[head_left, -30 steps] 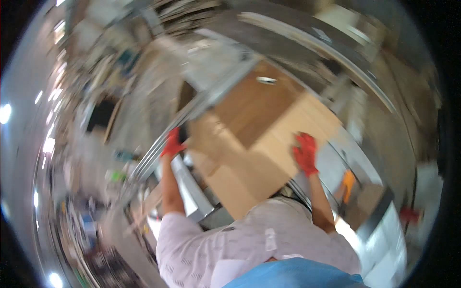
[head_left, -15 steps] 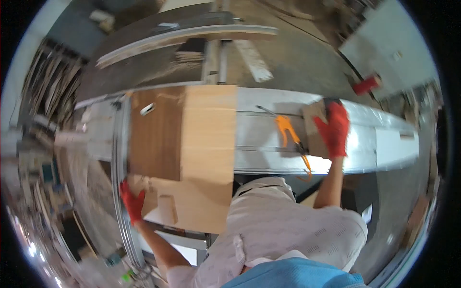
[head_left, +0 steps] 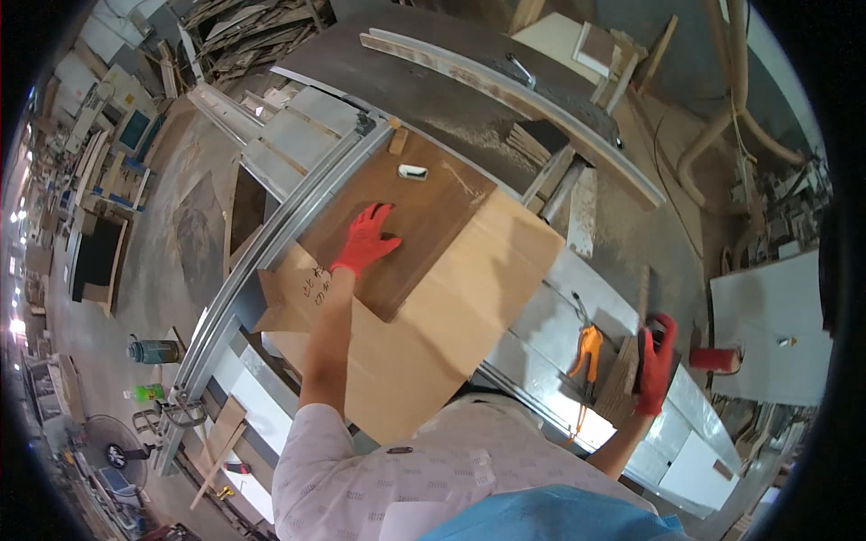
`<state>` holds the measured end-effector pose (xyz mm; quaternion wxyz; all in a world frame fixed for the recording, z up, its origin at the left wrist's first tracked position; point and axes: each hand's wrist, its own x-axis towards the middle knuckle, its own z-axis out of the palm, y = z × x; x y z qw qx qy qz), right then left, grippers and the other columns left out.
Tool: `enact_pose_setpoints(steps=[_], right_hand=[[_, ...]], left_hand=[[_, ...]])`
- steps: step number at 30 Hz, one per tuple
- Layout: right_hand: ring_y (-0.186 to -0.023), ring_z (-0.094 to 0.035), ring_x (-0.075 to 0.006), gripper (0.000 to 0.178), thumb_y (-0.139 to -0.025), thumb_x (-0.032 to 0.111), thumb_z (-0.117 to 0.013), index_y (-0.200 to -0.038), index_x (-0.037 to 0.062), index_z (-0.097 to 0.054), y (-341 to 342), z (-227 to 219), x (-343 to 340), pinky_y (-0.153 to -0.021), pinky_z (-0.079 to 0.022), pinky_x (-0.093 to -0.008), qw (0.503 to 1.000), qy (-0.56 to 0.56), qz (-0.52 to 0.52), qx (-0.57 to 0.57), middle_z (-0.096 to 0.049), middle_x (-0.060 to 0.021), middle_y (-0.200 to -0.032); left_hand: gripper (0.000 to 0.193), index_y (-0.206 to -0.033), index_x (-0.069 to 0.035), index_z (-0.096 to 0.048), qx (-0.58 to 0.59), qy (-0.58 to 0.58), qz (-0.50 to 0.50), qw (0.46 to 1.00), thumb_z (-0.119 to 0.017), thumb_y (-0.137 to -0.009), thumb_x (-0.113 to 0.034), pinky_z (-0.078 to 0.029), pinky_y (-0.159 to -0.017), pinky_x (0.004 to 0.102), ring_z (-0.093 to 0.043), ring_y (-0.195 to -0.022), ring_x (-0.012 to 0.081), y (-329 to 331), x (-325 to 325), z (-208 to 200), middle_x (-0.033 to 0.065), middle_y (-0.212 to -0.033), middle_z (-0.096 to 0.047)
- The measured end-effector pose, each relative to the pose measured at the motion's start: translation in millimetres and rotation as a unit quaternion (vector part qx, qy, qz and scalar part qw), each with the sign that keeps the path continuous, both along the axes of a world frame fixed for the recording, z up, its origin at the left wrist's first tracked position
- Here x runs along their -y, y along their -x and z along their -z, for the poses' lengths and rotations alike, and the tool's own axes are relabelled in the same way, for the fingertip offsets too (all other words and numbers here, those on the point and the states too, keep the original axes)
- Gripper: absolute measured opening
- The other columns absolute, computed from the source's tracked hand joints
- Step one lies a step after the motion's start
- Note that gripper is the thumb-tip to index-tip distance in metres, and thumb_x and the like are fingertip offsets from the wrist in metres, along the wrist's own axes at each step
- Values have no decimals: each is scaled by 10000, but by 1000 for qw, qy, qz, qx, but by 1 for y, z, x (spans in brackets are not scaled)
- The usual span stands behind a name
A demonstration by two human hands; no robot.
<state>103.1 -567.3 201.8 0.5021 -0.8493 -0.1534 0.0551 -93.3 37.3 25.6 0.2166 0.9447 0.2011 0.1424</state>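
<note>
Stretching right of the brown board (head_left: 442, 216) is a shiny metal counter (head_left: 528, 341). A pale sheet (head_left: 478, 288) shows along the brown board's right and near sides. The brown board lies flat, with the left hand (head_left: 365, 242) on it, fingers spread. Right of the brown board, an orange tool (head_left: 589, 347) lies on the counter. Farther right of the brown board is a wood block (head_left: 617, 386); the right hand (head_left: 657, 365) bends by its edge, and I can't tell if it grips. A small white thing (head_left: 413, 171) sits near the brown board's far end.
</note>
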Motion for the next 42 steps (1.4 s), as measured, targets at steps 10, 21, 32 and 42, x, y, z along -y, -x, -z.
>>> enact_pose_setpoints(steps=[10, 21, 32, 42], right_hand=[[-1210, -609, -236, 399, -1026, 300, -686, -1330, 42, -709, -166, 211, -373, -1044, -463, -340, 940, -161, -145, -262, -699, -99, -1300], [-1088, -728, -406, 473, -954, 429, -749, -1169, 8, -771, -243, 288, -623, -907, -567, -503, 985, 62, -164, -5, -767, -223, -1164], [-1084, -716, -439, 601, -911, 580, -740, -1059, 0, -788, -258, 262, -619, -872, -564, -500, 936, 258, -239, -23, -748, -283, -1105], [-1099, -706, -446, 672, -948, 652, -662, -1011, -6, -782, -266, 274, -615, -894, -569, -538, 836, 375, -320, 239, -751, -274, -1090]], left_hand=[[520, -1307, -145, -662, 185, -11, -206, 961, -809, -828, -285, -439, -1083, 507, -631, -1197, 310, -115, -11, 40, 64, -1257, -703], [749, -1401, -94, -611, 163, 18, -253, 953, -839, -798, -477, -403, -1092, 551, -585, -1279, 347, -123, -11, 23, 126, -1362, -658], [1059, -1501, -99, -474, 127, 20, -306, 943, -923, -658, -557, -265, -1194, 610, -495, -1327, 381, -189, -8, 14, 167, -1348, -564], [1090, -1438, -112, -437, 58, 136, -286, 947, -958, -591, -557, -279, -1140, 635, -433, -1358, 428, -194, -18, -2, 202, -1358, -512]])
